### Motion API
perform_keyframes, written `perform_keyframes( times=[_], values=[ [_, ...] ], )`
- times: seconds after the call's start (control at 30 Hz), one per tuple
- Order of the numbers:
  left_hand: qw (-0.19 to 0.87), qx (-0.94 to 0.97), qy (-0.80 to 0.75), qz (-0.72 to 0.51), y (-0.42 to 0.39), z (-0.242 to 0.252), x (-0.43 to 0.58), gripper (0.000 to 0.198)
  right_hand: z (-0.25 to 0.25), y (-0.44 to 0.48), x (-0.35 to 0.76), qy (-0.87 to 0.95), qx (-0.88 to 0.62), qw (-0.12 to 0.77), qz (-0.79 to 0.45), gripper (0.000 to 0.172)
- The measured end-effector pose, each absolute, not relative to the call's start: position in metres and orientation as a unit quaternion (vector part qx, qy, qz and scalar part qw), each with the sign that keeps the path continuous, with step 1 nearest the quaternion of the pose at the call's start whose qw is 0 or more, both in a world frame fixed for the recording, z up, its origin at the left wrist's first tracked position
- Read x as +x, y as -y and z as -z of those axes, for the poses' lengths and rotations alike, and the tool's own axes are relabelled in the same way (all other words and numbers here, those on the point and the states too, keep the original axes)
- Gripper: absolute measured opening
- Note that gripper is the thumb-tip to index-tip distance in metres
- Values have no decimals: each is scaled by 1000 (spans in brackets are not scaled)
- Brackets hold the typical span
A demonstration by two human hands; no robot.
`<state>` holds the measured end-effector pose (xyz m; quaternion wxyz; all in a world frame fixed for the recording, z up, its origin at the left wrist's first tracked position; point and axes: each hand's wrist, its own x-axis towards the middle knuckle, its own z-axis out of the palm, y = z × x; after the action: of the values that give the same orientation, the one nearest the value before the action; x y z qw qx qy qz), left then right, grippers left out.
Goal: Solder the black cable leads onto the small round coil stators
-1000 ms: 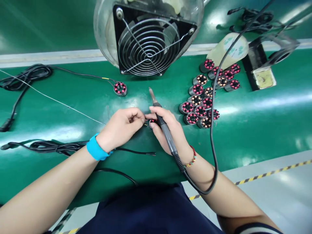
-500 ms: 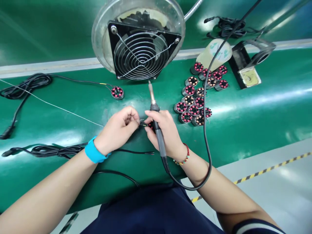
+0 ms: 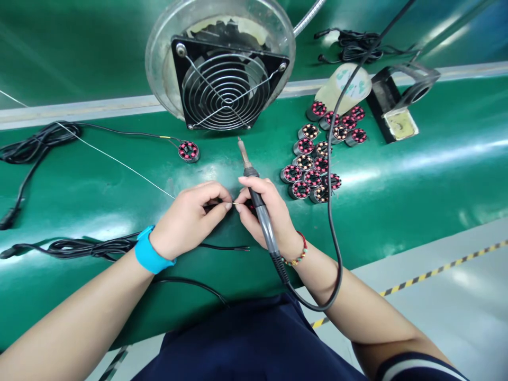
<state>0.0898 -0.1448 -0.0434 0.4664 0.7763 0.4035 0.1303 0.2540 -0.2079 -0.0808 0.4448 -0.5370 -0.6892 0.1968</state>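
My right hand [image 3: 273, 211] is closed around a soldering iron [image 3: 265, 222], whose tip points up and away toward the fan. Its thumb and fingertips also meet a short thin wire [image 3: 234, 203] between the two hands. My left hand [image 3: 192, 217] pinches that wire from the other side. A silvery strand that looks like solder wire [image 3: 127, 168] runs from the upper left to behind my left hand. Just behind my right fingers, a bit of a red-wound motor stator [image 3: 251, 206] shows; most of it is hidden.
A fan with a wire guard [image 3: 227, 100] stands ahead. Several wound stators [image 3: 305, 161] sit to the right, near an iron stand with a sponge [image 3: 401, 125]. One stator with a cable [image 3: 188, 151] lies left. Black cables [image 3: 85, 246] lie nearby; the iron's cord [image 3: 331, 222] loops over my right forearm.
My left hand has shifted slightly right, and its fingertips now meet those of my right hand at the thin wire. The solder strand slants more steeply. The iron stays in my right hand.
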Motion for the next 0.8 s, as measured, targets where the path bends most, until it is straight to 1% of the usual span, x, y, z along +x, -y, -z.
perform_keyframes(
  times=[0.13, 0.3, 0.47, 0.7, 0.8],
  values=[
    [426, 803, -393, -135, 146, 42, 91, 12, 80, 208, 254, 680, -537, 450, -216, 41],
    [462, 753, -450, -130, 146, 46, 96, 10, 80, 210, 258, 689, -544, 431, -210, 45],
    [453, 757, -453, -130, 145, 48, 99, 10, 81, 211, 262, 696, -544, 421, -207, 47],
    [442, 757, -460, -143, 145, 51, 98, 11, 83, 205, 258, 683, -559, 423, -205, 39],
    [441, 753, -465, -145, 146, 52, 99, 11, 83, 204, 256, 684, -561, 423, -197, 38]
  ],
)
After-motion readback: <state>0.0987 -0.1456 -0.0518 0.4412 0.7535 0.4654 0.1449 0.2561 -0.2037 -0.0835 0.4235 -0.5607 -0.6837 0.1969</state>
